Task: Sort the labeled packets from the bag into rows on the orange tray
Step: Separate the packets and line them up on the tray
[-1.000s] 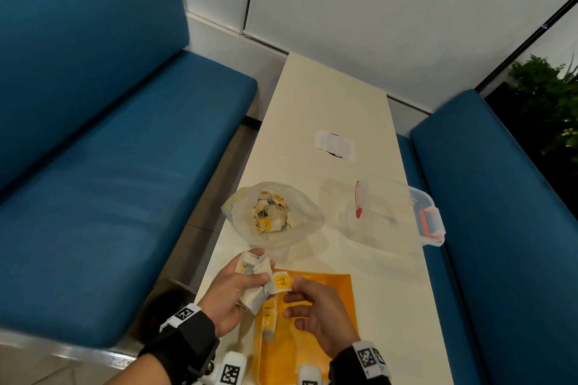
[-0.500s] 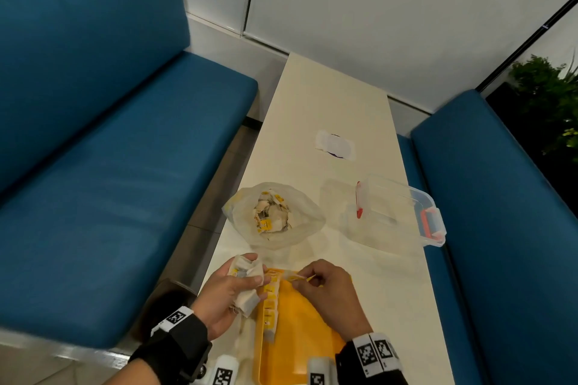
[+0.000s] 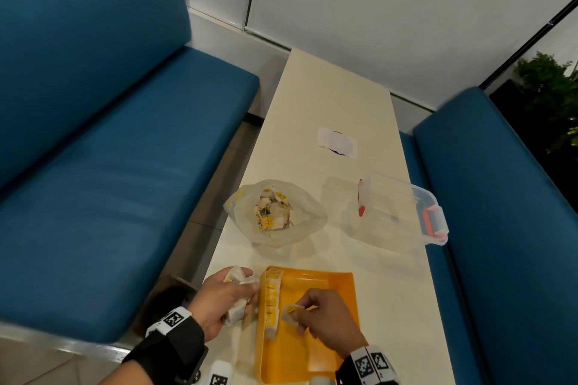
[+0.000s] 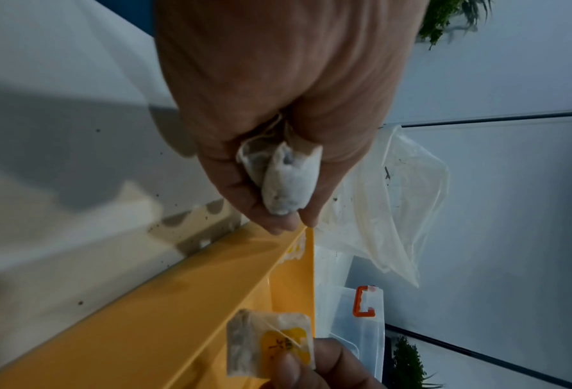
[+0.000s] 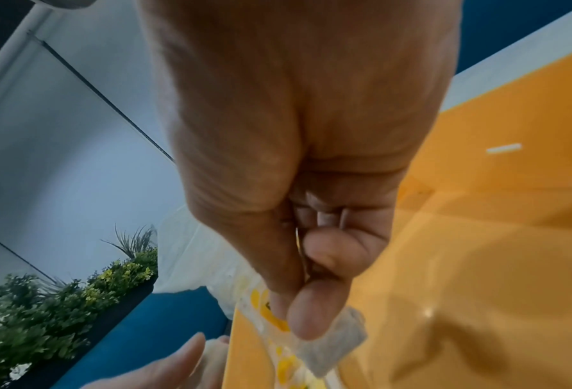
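Note:
The orange tray [image 3: 316, 350] lies at the near end of the table, with a row of yellow-labeled packets [image 3: 271, 300] along its left wall. My right hand [image 3: 325, 319] is over the tray and pinches one packet [image 3: 290, 313] [image 4: 271, 344] [image 5: 331, 342] just right of that row. My left hand [image 3: 223, 297] stays just left of the tray and grips a bunch of white packets [image 3: 237, 311] [image 4: 286, 181]. The clear plastic bag [image 3: 275, 212] with several more packets sits open beyond the tray.
A clear plastic box [image 3: 400, 212] with orange latches stands right of the bag. A white paper patch [image 3: 337, 142] lies farther up the table. Blue benches [image 3: 109, 166] flank the narrow table on both sides. A plant [image 3: 550, 97] is at far right.
My right hand took one packet from the left hand's bunch and carried it down over the tray, beside the row. The left hand moved slightly left, off the tray.

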The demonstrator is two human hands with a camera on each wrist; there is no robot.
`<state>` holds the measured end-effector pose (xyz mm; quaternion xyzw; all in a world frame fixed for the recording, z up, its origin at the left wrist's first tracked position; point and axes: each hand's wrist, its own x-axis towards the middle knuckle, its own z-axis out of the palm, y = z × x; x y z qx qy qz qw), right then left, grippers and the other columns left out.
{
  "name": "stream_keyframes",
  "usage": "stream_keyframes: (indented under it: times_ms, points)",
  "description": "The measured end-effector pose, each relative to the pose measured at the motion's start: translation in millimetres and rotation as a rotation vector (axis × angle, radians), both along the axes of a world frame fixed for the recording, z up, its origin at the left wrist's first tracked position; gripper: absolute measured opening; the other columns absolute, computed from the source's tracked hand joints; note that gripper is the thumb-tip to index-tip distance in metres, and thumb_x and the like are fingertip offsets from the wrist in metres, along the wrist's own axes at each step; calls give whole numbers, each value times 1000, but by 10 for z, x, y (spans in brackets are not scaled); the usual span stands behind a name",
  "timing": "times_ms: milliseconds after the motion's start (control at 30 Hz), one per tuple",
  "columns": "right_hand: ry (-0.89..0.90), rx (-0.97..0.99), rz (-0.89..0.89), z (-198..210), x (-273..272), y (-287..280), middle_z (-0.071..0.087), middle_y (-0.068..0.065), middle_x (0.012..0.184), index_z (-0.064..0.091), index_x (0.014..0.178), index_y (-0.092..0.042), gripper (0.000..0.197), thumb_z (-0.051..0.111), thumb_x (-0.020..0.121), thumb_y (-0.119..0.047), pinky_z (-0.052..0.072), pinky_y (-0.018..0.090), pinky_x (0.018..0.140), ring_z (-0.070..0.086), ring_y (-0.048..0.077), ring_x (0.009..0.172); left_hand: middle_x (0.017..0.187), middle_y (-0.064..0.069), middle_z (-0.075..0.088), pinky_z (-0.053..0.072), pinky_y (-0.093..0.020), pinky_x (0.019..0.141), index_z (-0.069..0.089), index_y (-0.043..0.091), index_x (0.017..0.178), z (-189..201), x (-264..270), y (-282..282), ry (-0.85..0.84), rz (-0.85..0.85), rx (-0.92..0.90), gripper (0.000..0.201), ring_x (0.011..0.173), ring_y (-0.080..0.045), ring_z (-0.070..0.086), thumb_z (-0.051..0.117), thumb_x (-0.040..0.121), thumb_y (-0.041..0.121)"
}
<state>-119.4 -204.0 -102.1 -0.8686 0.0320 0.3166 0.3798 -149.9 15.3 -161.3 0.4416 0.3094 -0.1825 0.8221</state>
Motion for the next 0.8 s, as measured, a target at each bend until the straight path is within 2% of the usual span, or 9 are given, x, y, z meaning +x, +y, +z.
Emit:
stream_keyframes:
  times_ms: [100,167,233,300,400,500,567,800]
  points:
    - [51,18,8,-46,-60,34,70,7,62,67,81,-9,5,72,84,-8,43,22,48,59,10,49,81,-18,70,56,-35,58,66,2,112,-19,7,-36,5,-5,29,38,70,-27,67,82,79,-3]
    - [93,56,28,-80,-77,51,72,10,65,66,81,-9,6,71,83,-7,45,25,49,65,17,56,80,-18,70,55,-35,59,66,2,112,-19,18,-51,6,-12,37,41,70,-27,67,85,76,-1]
    - [145,64,51,-124,-98,77,72,13,67,64,81,-9,7,70,83,-5,47,26,49,63,19,54,80,-17,70,54,-34,57,66,3,111,-13,27,-61,5,-28,55,43,68,-26,67,88,74,1]
    - [188,54,49,-177,-127,108,72,15,69,63,84,-7,9,70,82,-3,46,24,46,62,14,47,79,-17,70,55,-33,55,66,2,109,0,31,-78,-2,-44,70,44,68,-26,67,90,71,2]
    - [230,72,16,-262,-187,159,71,16,69,61,84,-8,11,71,83,-3,47,23,43,65,15,48,77,-16,70,53,-32,52,66,1,106,21,28,-121,-17,-71,112,48,64,-27,66,92,66,2]
    - [201,70,-21,-351,-235,209,70,10,62,57,85,-8,11,67,84,-3,46,24,43,64,18,48,75,-14,70,52,-30,48,68,1,101,24,20,-171,-22,-88,180,43,56,-24,65,91,65,-3]
    - [156,63,-35,-396,-256,243,69,7,59,56,86,-9,11,66,84,-4,47,25,43,62,18,47,76,-14,71,53,-31,50,69,3,100,3,15,-188,-23,-92,223,42,57,-24,66,91,64,-5]
    - [43,-8,-112,-454,-307,331,59,7,64,45,85,-13,25,65,81,1,44,29,42,56,16,43,75,-15,71,53,-31,51,68,1,101,-48,-14,-194,-9,-83,211,43,59,-25,65,91,65,-2]
